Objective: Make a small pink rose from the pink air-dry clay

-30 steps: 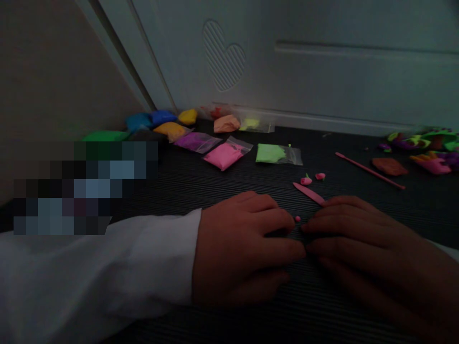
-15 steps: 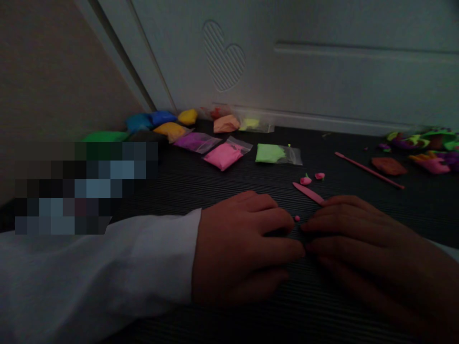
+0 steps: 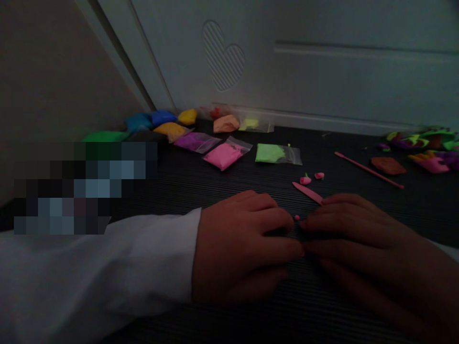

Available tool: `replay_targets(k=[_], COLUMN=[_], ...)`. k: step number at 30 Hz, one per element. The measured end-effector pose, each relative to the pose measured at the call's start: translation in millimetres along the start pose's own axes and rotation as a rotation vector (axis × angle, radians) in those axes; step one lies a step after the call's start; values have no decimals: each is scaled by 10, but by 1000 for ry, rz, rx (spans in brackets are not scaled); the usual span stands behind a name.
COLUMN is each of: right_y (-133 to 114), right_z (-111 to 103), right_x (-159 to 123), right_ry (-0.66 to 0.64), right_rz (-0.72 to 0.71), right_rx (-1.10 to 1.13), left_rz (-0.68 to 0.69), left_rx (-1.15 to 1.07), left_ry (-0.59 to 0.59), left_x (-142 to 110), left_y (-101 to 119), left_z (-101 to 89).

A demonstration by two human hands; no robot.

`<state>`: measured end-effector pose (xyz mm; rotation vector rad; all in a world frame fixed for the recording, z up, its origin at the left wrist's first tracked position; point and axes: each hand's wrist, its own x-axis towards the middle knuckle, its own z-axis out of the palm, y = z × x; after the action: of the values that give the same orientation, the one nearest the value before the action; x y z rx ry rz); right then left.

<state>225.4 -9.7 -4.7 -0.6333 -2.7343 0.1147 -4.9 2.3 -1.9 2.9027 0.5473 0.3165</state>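
My left hand (image 3: pixel 247 248) rests low over the dark ridged tabletop, its index finger stretched out and the thumb apart below. Fingertips of my right hand (image 3: pixel 373 253) meet or nearly meet that index fingertip; the right fingers lie long and close together. Whether anything tiny sits between the fingertips is too dark to tell. A small pink clay ball (image 3: pixel 297 218) lies on the table just beyond them. Past my right fingers is a pink modelling knife (image 3: pixel 307 192), its near end hidden by the hand. Two pink clay rosebuds, one nearer (image 3: pixel 305 180) and one farther (image 3: pixel 319 176), have green bits.
Bags of pink clay (image 3: pixel 224 154), light green clay (image 3: pixel 270 153) and purple clay (image 3: pixel 193 142) line the back, with several other colours behind. A thin pink stick tool (image 3: pixel 369 169), a reddish-brown clay slab (image 3: pixel 387 165) and colourful clay figures (image 3: pixel 430 160) lie right. A white panel (image 3: pixel 322 86) rises behind.
Both hands stay almost in place. My right fingertips have shifted slightly toward my left index fingertip. The ball, knife and rosebuds look unmoved.
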Motion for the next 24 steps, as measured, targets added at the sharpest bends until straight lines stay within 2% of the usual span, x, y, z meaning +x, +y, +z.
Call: replay_targets(k=[4, 9, 18, 24], right_y=[-5, -3, 0, -14], right_z=[-7, -32, -12, -15], right_x=[1, 6, 9, -7], right_ry=[24, -14, 1, 34], right_rz=[-3, -14, -29, -31], right_rx=[3, -3, 6, -6], left_rz=[-5, 9, 17, 40], left_rx=[-2, -40, -32, -3], left_ry=[7, 22, 126, 99], left_x=[-1, -5, -11, -15], left_y=[-1, -10, 11, 11], left_z=[1, 6, -14, -23])
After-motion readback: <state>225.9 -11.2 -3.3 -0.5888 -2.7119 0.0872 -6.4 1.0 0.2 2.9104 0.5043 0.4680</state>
